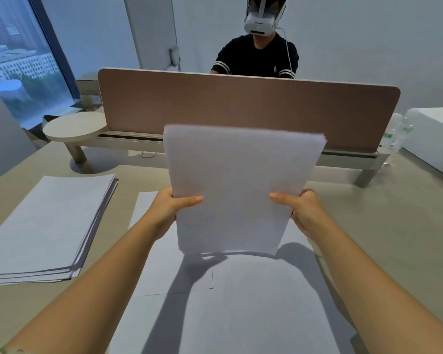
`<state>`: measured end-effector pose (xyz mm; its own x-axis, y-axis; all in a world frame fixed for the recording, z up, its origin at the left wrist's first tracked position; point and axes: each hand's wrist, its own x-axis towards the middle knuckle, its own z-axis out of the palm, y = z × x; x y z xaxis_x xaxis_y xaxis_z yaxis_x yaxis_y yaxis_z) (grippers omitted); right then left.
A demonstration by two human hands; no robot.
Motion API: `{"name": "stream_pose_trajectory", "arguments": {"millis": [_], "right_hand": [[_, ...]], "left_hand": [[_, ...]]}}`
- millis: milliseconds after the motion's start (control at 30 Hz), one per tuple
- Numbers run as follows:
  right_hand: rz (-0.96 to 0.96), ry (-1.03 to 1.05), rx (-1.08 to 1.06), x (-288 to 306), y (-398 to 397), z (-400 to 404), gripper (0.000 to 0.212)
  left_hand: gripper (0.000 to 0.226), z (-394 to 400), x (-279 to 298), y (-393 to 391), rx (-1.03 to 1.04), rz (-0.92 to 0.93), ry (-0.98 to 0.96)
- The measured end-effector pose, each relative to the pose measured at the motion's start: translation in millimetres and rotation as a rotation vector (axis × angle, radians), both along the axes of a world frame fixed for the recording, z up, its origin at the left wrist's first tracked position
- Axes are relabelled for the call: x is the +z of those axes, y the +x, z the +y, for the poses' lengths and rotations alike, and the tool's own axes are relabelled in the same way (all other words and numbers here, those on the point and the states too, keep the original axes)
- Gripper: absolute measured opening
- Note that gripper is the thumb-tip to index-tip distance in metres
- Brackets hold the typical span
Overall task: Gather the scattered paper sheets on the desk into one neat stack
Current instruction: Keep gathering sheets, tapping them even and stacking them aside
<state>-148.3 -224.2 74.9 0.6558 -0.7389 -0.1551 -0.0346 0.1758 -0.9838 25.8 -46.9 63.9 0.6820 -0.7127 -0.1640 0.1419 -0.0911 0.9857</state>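
Note:
A bundle of white paper sheets (238,185) stands upright in front of me, its lower edge touching loose sheets (253,302) that lie overlapping on the desk. My left hand (173,209) grips the bundle's left side, thumb across the front. My right hand (301,208) grips its right side the same way. The top edges of the bundle are slightly uneven at the right corner. A second pile of sheets (46,226), roughly squared, lies flat on the desk at the left.
A brown divider panel (241,106) on a low shelf runs across the back of the beige desk (384,238). A round side shelf (74,127) is at the back left, a white foam box (435,139) and plastic bottles (397,134) at the right. A person sits behind the panel.

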Motion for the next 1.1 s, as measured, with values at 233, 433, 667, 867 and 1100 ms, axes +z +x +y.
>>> {"name": "stream_pose_trajectory", "arguments": {"millis": [233, 433, 667, 867, 1100], "right_hand": [[0.046, -0.001, 0.048, -22.8, -7.6, 12.2, 0.026], [0.1, 0.023, 0.054, -23.5, -16.3, 3.1, 0.021], [0.208, 0.057, 0.01, -45.2, -11.9, 13.1, 0.029], [0.278, -0.106, 0.092, -16.6, 17.1, 22.5, 0.03], [0.438, -0.198, 0.257, -23.4, 110.0, 73.8, 0.012]], "left_hand": [[0.042, -3.1, -24.3, -22.5, 0.032, 0.042, 0.008], [0.044, 3.1, -25.4, -22.7, 0.012, 0.041, 0.023], [0.033, -1.0, -50.5, -35.3, 0.135, 0.134, 0.071], [0.02, 19.7, -30.1, -7.3, 0.201, 0.099, 0.147], [0.031, 95.2, -20.5, 64.5, 0.372, -0.12, 0.367]]}}
